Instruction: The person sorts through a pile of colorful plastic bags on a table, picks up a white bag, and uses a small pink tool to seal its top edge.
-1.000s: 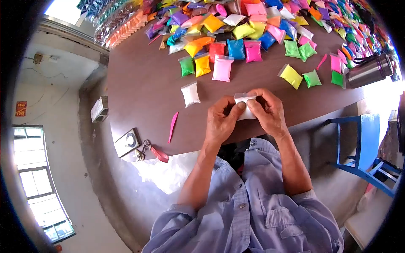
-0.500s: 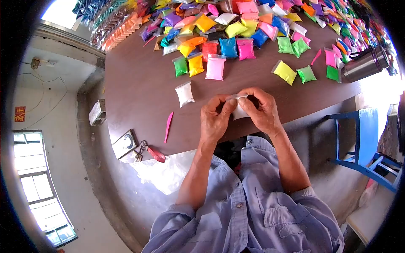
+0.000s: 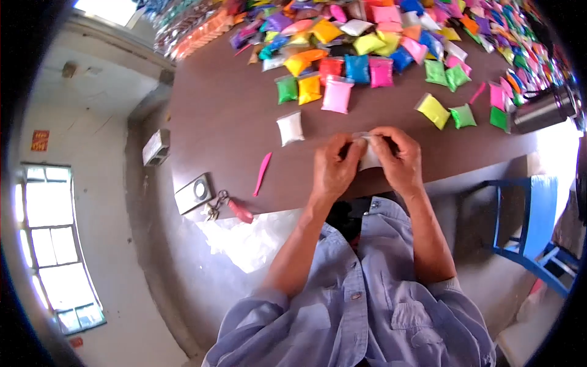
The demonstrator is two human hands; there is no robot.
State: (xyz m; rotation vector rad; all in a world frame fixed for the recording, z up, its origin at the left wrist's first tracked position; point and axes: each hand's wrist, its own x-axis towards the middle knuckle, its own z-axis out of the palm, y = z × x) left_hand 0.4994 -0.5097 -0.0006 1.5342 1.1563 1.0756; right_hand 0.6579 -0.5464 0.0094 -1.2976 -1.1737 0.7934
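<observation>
Close together near the table's front edge, my left hand [image 3: 336, 166] and my right hand [image 3: 397, 160] pinch the top of a small white packet [image 3: 369, 160] between thumbs and fingers. Its lower part hangs below the fingertips. To the left of my hands a white packet [image 3: 290, 128] lies on the brown table [image 3: 226, 116]. A pink plastic stick [image 3: 262, 174] is further left. Beyond my hands are a pale pink packet [image 3: 337, 95], a yellow-orange packet [image 3: 310, 88] and a green packet [image 3: 286, 89].
Many colourful packets [image 3: 367, 43] cover the far side. A metal flask [image 3: 543, 110] lies at the right. Keys with a red fob [image 3: 240, 211] and a white-and-black box [image 3: 194, 192] rest at the left front corner. A blue chair [image 3: 538, 214] stands at the right.
The camera view has shifted, so the table and my hands appear further right. Both hands still hold the white packet, with little change in their grip.
</observation>
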